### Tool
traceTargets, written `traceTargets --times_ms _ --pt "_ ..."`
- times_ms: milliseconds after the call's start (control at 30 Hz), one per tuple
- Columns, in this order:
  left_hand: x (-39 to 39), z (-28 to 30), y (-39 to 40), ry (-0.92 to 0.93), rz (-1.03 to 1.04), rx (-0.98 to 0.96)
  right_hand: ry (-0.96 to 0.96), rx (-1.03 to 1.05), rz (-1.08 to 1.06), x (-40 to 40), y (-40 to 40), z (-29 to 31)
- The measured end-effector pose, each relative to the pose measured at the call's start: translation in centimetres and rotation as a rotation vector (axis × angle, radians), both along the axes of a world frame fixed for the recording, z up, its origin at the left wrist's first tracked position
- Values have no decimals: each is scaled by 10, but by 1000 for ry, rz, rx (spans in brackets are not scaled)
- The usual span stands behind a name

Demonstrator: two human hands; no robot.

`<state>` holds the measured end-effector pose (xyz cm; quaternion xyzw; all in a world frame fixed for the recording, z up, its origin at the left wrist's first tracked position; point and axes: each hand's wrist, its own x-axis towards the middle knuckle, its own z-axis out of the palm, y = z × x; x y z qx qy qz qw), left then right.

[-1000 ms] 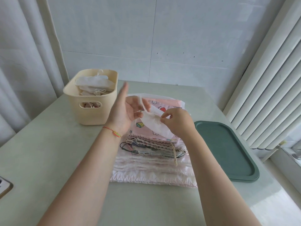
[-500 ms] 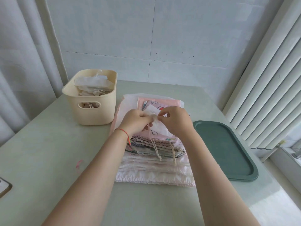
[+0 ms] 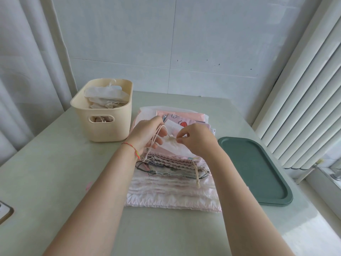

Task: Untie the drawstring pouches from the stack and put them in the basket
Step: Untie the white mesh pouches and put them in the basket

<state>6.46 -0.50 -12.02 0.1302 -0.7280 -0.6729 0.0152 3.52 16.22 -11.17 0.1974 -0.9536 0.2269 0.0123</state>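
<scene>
Both hands are blocking the mid part of the pouch stack (image 3: 173, 189); the white pouch (image 3: 172, 143) they're working on is mostly hidden behind the fingers, so its knot is hard to make out. A dark object (image 3: 4, 212) is getting cut off at the lower left edge of the frame. Left hand (image 3: 147, 133), center frame, is curling round the cream drawstring (image 3: 156, 135), cord looping over the fingers & trailing down. Right hand (image 3: 195, 140), just right of it, is pinching the pouch's gathered neck btwn thumb & forefinger. Pouch is sitting above the stack, center frame. Cream basket (image 3: 105, 122), upper left of the stack, is holding other pale pouches, contents only partly visible. Green tray (image 3: 258, 172) is lying at the right.
</scene>
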Motion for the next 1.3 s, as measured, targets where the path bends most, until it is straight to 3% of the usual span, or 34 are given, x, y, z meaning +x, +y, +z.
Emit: traceTargets --times_ms 167,300,567,700,800,1033,1167,1300 --pt "2 2 -1 -175 -111 -102 14 26 -3 -1 -1 0" --pt "-1 -2 -5 -89 -41 -194 15 44 -23 -2 1 -1" --pt "0 -4 3 189 -100 -76 14 49 -13 -2 -2 -2" --pt "3 -7 11 220 -223 -85 -15 66 -4 -1 -3 -1" --pt "1 -12 12 225 -155 -107 -3 47 22 -1 0 0" --pt "-4 -21 16 253 -57 -360 21 4 41 -2 6 4" --pt "-3 -18 15 231 -186 -475 -179 -453 26 5 5 15" --pt "-3 -19 16 236 -147 -541 -372 -970 145 10 3 19"
